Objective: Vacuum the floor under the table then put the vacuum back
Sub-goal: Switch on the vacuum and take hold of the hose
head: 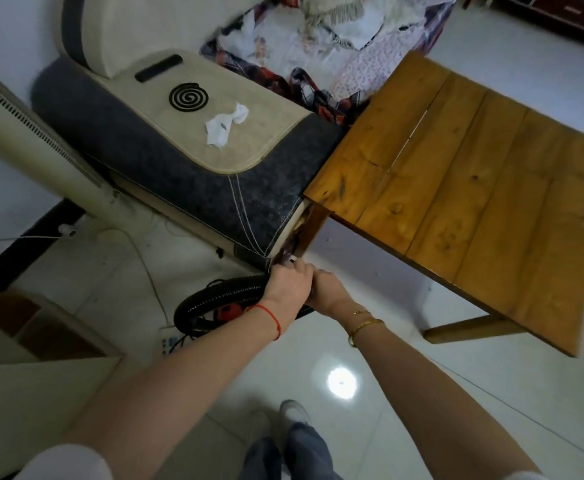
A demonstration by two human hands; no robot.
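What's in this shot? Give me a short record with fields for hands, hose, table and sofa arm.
left hand: left hand grips the hose
right hand: right hand close beside the left, fingers hidden
hose: black ribbed hose curves over the floor by the sofa
table: wooden table, bare top
sofa arm: sofa arm holds a coil, a tissue and a remote

Hose (221, 295) on tiled floor (404, 403)
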